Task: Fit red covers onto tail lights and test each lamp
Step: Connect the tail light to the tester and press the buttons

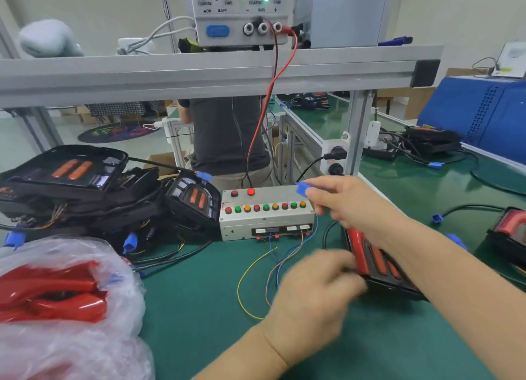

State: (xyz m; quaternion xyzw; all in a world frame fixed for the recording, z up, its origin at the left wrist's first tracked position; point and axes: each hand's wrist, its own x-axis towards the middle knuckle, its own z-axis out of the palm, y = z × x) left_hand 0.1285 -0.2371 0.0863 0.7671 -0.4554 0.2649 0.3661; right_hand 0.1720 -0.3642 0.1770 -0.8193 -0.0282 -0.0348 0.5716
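A tail light with a red cover lies on the green bench, partly under my forearm. My right hand pinches its blue connector just above the right end of the grey test box, whose top carries rows of red, green and amber buttons. My left hand, blurred, is at the lamp's left edge; its grip cannot be made out. Loose red covers fill a clear plastic bag at the lower left.
Several uncovered black tail lights with cables are piled at the left. Another red-covered lamp sits at the right edge. Thin coloured wires trail from the test box. A power supply stands on the aluminium shelf; a person sits behind.
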